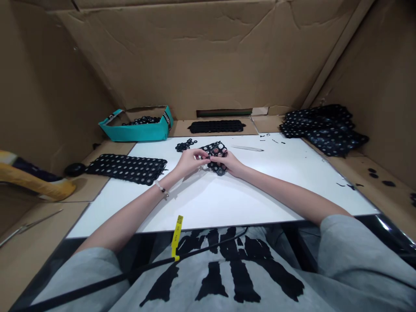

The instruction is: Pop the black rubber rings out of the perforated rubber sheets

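Black perforated rubber sheet (217, 151) is pinched by the closed left hand (190, 162) and right hand (226, 162) at twelve o'clock on the white bench (227, 203), loose black rings (186, 145) just beside it at eleven.

Counted 1 left hand (190, 162), 1 right hand (227, 164), 3 loose black perforated sheets (126, 169), 1 stacked sheet pile (320, 130), 1 teal box (136, 131).

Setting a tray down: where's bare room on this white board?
Between the forearms, and right of the right hand up to the black scraps. Crowded behind: the black perforated sheet the left hand also holds, and small black rings.
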### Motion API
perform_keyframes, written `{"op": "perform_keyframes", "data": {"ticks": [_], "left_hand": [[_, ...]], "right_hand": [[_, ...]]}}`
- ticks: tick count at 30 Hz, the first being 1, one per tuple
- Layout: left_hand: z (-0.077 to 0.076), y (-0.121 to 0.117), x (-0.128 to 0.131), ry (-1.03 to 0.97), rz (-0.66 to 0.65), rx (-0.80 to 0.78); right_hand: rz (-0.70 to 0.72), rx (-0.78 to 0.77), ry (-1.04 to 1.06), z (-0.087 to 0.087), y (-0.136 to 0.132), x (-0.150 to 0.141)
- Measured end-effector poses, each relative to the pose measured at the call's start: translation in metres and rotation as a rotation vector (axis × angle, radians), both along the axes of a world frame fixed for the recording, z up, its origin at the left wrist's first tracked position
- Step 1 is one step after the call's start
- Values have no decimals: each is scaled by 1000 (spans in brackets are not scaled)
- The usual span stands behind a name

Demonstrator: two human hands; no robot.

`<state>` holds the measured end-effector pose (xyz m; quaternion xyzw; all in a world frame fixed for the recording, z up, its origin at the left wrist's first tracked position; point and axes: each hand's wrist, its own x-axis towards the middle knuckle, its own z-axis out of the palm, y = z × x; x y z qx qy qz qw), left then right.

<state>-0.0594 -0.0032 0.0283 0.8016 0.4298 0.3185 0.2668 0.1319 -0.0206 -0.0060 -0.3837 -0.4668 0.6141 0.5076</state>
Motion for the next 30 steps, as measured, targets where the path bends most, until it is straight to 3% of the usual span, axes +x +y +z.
{"op": "perform_keyframes", "data": {"ticks": [6, 8, 11, 14, 18, 22, 27, 30], "left_hand": [[-2, 25, -16, -228, 108, -267], [-1, 37, -26, -315, 238, -225], [2, 57, -47, -384, 466, -23], [-4, 71, -63, -249, 534, 73], [-15, 76, -71, 12, 471, 141], [-9, 66, -63, 177, 455, 324], [12, 32, -34, 209, 129, 351], [16, 9, -16, 227, -36, 325]], "right_hand": [[58, -16, -32, 0, 4, -1], [40, -24, -43, 0, 4, -2], [28, -34, -35, 0, 2, -1], [27, -41, -23, -1, 1, -1], [27, -36, -29, -1, 1, -1], [21, -54, -15, 2, 0, -2], [18, -85, -24, 3, 0, -2], [18, -77, -14, 1, 2, -1]]}}
